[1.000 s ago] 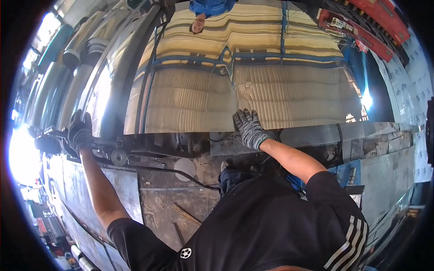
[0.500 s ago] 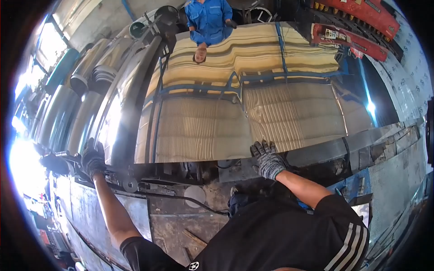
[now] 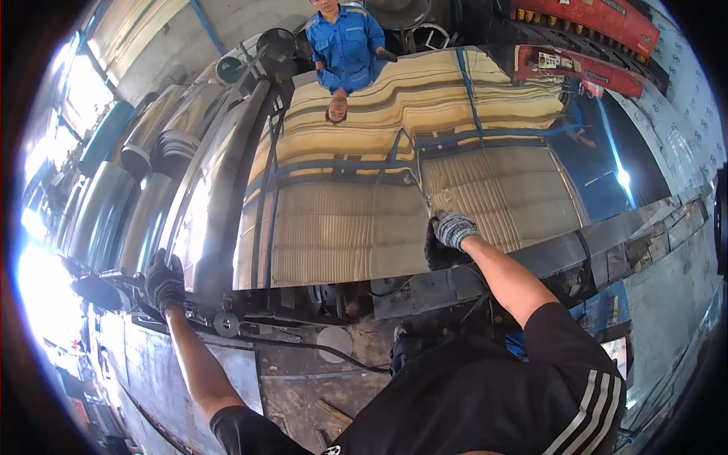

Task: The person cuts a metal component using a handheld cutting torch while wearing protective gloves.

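Observation:
A large mirror-finish metal sheet (image 3: 341,235) lies across the machine in front of me. My right hand (image 3: 455,230), in a grey knit glove with dark fingers, is at the near part of the sheet. Its fingers are curled, with their tips hidden; a dark patch, perhaps the hand's reflection, shows below it. On the left, my gloved left hand (image 3: 164,284) rests with its fingers stretched forward at the end of the machine's long rollers (image 3: 201,227), beside the sheet's left edge.
Across the sheet stands a co-worker in a blue shirt (image 3: 345,45), with a gloved hand near the far edge. Rolled metal sheets (image 3: 102,205) are stacked at left. A red machine (image 3: 591,23) stands at back right. A round disc (image 3: 335,343) lies on the floor below.
My right hand has moved up onto the sheet, and its spread fingers have curled. My left hand stays by the rollers. The view has shifted slightly, showing more of the co-worker.

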The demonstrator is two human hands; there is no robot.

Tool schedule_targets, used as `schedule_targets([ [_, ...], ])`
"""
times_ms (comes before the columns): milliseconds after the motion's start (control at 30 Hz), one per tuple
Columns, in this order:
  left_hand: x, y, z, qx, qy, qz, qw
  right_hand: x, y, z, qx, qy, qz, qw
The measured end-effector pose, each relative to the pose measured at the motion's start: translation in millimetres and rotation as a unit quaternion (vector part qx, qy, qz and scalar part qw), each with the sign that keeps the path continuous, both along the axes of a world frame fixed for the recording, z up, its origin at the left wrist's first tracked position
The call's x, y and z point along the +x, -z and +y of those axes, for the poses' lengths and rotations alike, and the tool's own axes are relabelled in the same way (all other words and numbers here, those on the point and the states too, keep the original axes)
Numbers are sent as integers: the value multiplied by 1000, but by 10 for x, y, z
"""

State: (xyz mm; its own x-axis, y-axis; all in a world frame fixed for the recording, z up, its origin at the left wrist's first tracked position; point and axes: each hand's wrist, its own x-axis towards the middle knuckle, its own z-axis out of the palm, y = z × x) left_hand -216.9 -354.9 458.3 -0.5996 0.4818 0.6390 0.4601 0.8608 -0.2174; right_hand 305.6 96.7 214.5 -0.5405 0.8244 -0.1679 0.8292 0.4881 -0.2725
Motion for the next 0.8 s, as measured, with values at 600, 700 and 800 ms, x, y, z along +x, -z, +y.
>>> schedule_targets([
  [600, 98, -226, 181, 14, -14, -31, 999, 1436, 999, -1063, -5, 137, 243, 960],
  [700, 11, -185, 97, 19, -2, -5, 1000, 1626, 1572, -912, 13, 99, 169, 980],
  [800, 66, -256, 99, 19, -4, 3, 1000, 1641, 2017, -926, -39, 41, 187, 981],
])
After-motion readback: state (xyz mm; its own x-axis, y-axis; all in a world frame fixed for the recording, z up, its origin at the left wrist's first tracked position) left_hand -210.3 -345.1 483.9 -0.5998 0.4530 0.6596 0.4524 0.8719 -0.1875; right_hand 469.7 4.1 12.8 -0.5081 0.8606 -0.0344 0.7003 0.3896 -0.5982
